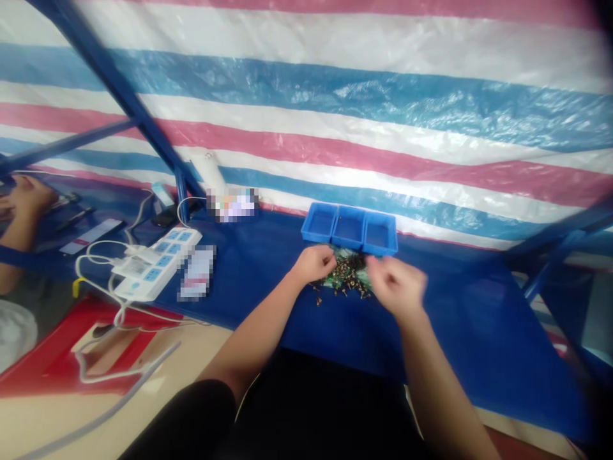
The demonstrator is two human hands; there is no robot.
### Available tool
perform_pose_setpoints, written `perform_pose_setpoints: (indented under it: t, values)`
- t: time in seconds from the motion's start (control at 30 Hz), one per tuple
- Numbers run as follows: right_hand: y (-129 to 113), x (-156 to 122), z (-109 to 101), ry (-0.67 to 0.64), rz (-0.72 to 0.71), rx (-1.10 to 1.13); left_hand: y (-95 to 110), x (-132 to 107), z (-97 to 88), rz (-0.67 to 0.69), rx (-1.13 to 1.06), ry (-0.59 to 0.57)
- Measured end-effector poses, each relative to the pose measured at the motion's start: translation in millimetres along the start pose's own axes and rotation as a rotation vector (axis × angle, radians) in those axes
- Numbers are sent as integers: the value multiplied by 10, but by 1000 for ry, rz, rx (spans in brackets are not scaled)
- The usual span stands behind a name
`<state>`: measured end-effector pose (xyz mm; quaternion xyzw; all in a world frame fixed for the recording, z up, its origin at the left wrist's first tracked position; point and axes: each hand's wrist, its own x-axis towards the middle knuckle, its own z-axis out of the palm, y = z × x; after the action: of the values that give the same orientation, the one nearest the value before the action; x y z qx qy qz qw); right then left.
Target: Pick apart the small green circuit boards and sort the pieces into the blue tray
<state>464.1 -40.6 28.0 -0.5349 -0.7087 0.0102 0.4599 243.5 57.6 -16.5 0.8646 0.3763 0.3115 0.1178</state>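
Observation:
A pile of small brass-coloured and dark screws (352, 271) lies on a crinkled greenish plastic bag or sheet (363, 277) on the blue table. At the left edge of the pile, my left hand (316, 263) is closed, fingers curled together. My right hand (400, 285), slightly smeared by motion, is also closed, with thumb and fingers pinched at the pile's right side. Whatever either hand holds is too small or hidden to make out. Just behind the pile stand three joined blue bins (349, 228); a tiny speck shows in the middle one.
Left on the blue table (460, 326) are a white power strip (156, 265) with cables, a blurred-out phone-like item (197, 273) and another pixelated item (233, 204). Another person's hand (31, 195) is at far left. A striped tarp (335, 108) hangs behind; a red stool (52, 351) stands below.

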Motion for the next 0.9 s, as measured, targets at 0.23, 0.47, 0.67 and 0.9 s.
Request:
perform_pose_setpoints:
  t: [0.23, 0.47, 0.67, 0.9]
  values:
    - [366, 123, 616, -173, -195, -15, 114, -7, 11, 62, 33, -16]
    - [441, 67, 649, -228, -200, -19, 99, 27, 31, 149, 12, 4]
    - [449, 4, 687, -216, -89, -99, 187, 42, 54, 134, 61, 33]
    - [361, -6, 650, -258, -18, -76, 50, -14, 226, 238, 199, 47]
